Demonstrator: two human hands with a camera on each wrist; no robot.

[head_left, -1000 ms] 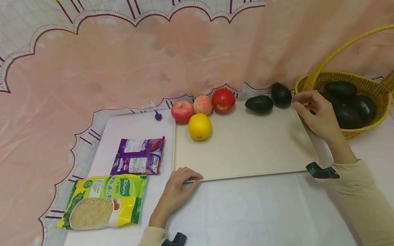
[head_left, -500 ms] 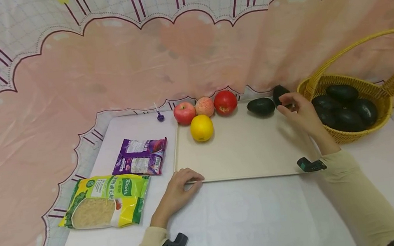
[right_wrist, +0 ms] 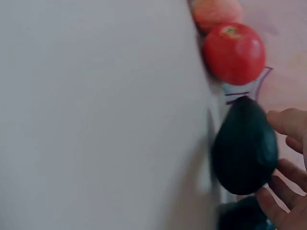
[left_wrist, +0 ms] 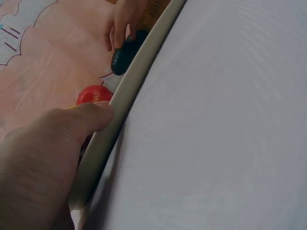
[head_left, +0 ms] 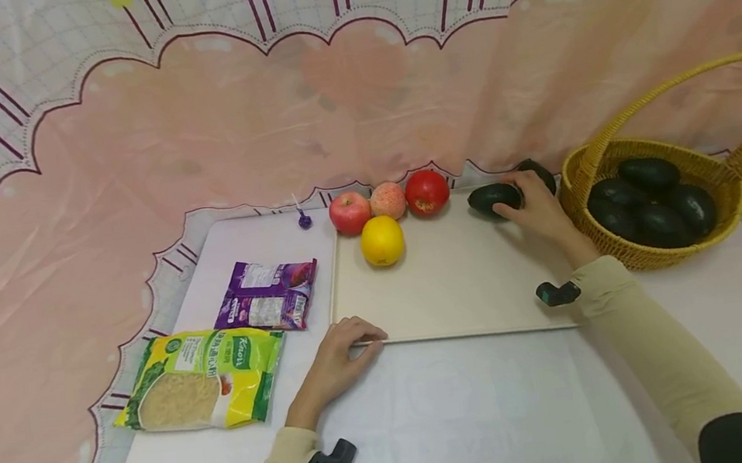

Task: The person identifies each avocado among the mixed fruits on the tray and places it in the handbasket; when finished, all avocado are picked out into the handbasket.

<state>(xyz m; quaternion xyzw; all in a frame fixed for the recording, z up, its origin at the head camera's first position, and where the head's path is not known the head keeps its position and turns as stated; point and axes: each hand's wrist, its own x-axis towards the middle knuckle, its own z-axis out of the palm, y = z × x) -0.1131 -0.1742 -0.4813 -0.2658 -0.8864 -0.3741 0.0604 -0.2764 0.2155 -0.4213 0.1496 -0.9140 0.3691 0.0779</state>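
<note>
My left hand (head_left: 344, 356) rests at the near left corner of a cream tray (head_left: 449, 291). In the left wrist view its thumb (left_wrist: 98, 117) lies over the tray's raised edge, with the fingers out of sight beneath. At the tray's far right, my right hand (head_left: 541, 217) reaches down over a dark green avocado (head_left: 492, 200). Seen from the right wrist, thumb and fingers spread across the upper side of that avocado (right_wrist: 244, 148), fingertips right at its skin. A second avocado (head_left: 537, 172) sits just behind, partly covered by the hand.
A red apple (head_left: 350, 213), peach (head_left: 387, 200), red tomato-like fruit (head_left: 427, 193) and yellow fruit (head_left: 382, 241) stand at the tray's far left. A wicker basket (head_left: 649, 256) holds several avocados. A purple packet (head_left: 267, 294), yellow Knorr bag (head_left: 200, 379) and lollipop (head_left: 304, 221) lie left.
My right hand has moved left from the basket's rim, past the rear avocado, to the front one on the tray. My left hand has stayed at the tray's corner.
</note>
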